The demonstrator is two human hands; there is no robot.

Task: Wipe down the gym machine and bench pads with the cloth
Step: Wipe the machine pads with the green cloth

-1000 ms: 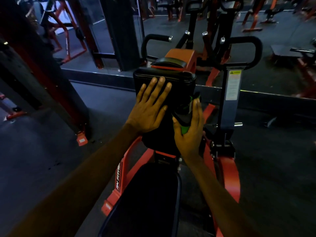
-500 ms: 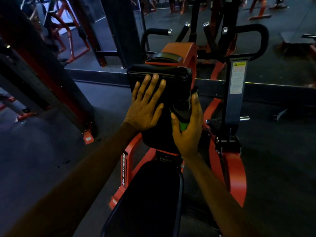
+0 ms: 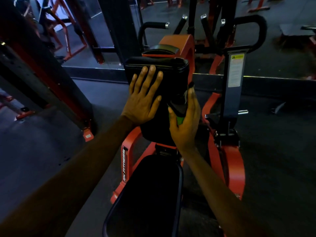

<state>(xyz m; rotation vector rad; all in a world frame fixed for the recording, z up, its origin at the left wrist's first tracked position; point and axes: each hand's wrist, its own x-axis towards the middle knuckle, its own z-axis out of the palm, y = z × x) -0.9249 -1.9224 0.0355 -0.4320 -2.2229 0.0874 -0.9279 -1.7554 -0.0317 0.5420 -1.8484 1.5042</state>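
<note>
Gym floor (image 3: 51,134) beyond, cloth (image 3: 179,109) between pad (image 3: 164,77) and right hand (image 3: 186,130).

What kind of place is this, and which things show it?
Most likely a gym: an orange exercise machine with a black pad and seat, padded handles, and more orange frames behind.

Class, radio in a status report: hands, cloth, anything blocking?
Left hand flat on upright pad. Right hand holds cloth against pad's right edge. Nothing blocking.
</note>
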